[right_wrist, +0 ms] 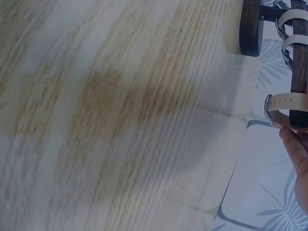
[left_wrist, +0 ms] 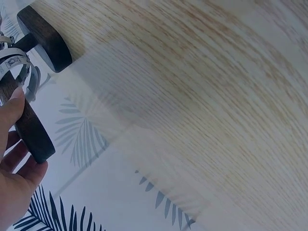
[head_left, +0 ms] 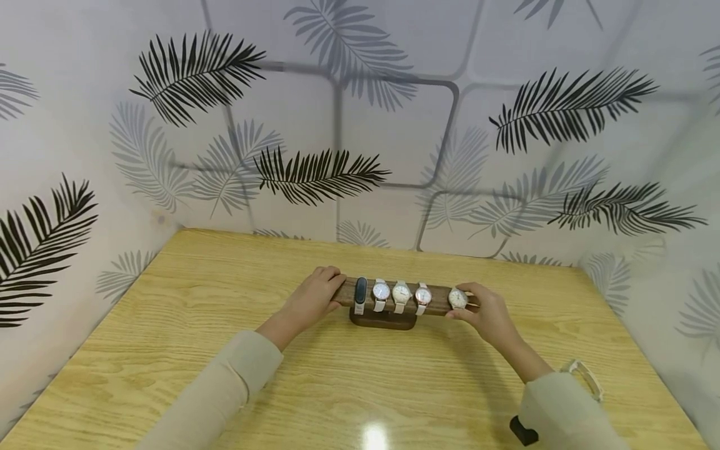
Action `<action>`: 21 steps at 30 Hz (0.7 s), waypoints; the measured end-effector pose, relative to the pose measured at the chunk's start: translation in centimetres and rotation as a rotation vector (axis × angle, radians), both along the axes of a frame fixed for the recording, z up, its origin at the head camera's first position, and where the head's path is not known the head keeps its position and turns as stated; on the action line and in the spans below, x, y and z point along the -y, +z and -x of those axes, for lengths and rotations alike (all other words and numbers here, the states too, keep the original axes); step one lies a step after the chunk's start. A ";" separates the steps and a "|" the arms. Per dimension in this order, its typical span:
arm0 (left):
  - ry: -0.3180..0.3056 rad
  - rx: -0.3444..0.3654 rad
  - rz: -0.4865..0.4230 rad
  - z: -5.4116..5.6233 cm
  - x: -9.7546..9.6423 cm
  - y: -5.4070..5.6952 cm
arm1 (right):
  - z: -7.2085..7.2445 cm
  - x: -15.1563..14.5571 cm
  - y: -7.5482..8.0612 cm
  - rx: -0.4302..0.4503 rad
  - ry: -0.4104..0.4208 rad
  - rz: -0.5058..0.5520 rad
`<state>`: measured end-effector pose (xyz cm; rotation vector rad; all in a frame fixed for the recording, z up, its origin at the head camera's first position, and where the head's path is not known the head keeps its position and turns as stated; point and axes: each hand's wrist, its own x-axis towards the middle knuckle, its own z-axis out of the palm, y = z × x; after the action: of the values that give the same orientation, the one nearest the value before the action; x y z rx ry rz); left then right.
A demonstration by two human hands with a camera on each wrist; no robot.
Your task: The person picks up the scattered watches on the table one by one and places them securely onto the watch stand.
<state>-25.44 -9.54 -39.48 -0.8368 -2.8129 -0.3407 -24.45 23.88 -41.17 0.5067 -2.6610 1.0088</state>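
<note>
A dark wooden watch stand [head_left: 440,300] stands on the table, its bar raised over a rounded base [head_left: 382,320]. My left hand [head_left: 311,299] grips the bar's left end; in the left wrist view, thumb and fingers lie on either side of that end [left_wrist: 34,135]. At the other end, my right hand [head_left: 489,314] pinches a round-faced wristwatch [head_left: 458,298], whose pale strap [right_wrist: 288,101] loops around the bar. A dark-screened fitness band [head_left: 360,290] and three white-strapped watches [head_left: 402,292] sit along the bar between the hands.
On the table [head_left: 337,387], a pale-strapped watch [head_left: 587,379] lies beyond the right sleeve. Closer in, a black object [head_left: 524,431] is partly covered by that sleeve. Leaf-patterned wall covering [head_left: 388,144] rises behind the table's far edge.
</note>
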 end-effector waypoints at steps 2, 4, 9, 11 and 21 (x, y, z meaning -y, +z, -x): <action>0.000 0.002 0.001 0.0 0.0 0.0 | 0.1 0.0 -0.2 -0.007 0.004 0.000; 0.001 0.003 0.000 -0.1 0.0 0.0 | 0.1 0.0 -0.3 -0.018 0.005 -0.014; -0.005 0.001 -0.004 -0.1 0.0 0.0 | 0.3 0.1 -0.7 -0.092 0.009 -0.065; -0.006 -0.004 -0.001 -0.1 0.0 0.0 | 0.4 0.1 -0.8 -0.136 0.016 -0.083; -0.004 -0.011 0.014 -0.1 0.1 -0.1 | 1.0 0.0 -1.2 -0.334 0.059 -0.134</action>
<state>-25.37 -9.60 -39.55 -0.8454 -2.8066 -0.3162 -25.42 23.88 -42.41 0.7171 -2.4343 0.6916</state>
